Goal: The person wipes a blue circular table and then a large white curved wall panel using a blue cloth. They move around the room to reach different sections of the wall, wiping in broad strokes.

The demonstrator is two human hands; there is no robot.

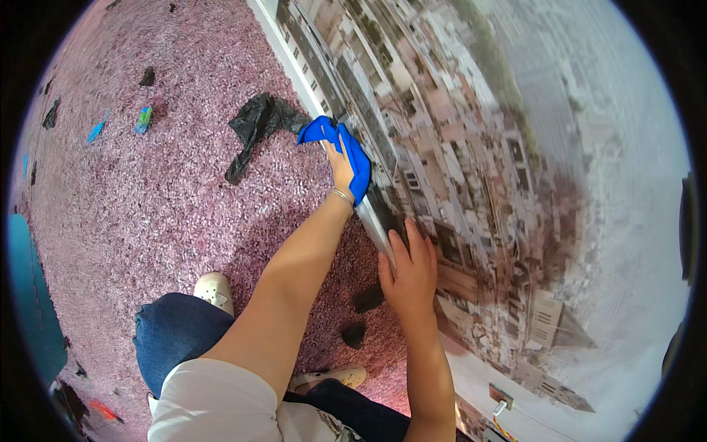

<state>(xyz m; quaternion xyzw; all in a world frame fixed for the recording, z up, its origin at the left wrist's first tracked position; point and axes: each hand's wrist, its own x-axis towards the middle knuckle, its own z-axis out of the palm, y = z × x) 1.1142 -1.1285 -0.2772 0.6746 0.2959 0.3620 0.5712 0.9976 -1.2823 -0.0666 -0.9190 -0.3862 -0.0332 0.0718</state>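
My left hand (343, 170) is at a white baseboard (298, 77), holding a blue cloth (360, 166) against it. The cloth wraps over the fingers and along the side of the hand, and a thin bangle circles the wrist. Nearer to me, my right hand (411, 271) holds nothing. Its spread fingers rest at the baseboard's edge and the lower part of a wall mural (442, 143) of town buildings. Just beyond the cloth, a crumpled black plastic piece (259, 130) lies on the pink shaggy carpet (182, 182).
Dark scraps (353, 334) lie on the carpet between my feet and the wall. Further left are a green-and-blue wrapper (143, 120) and a blue scrap (96, 131). A teal object (36, 298) stands at the left rim. A white plug (500, 408) sits in a wall socket at lower right.
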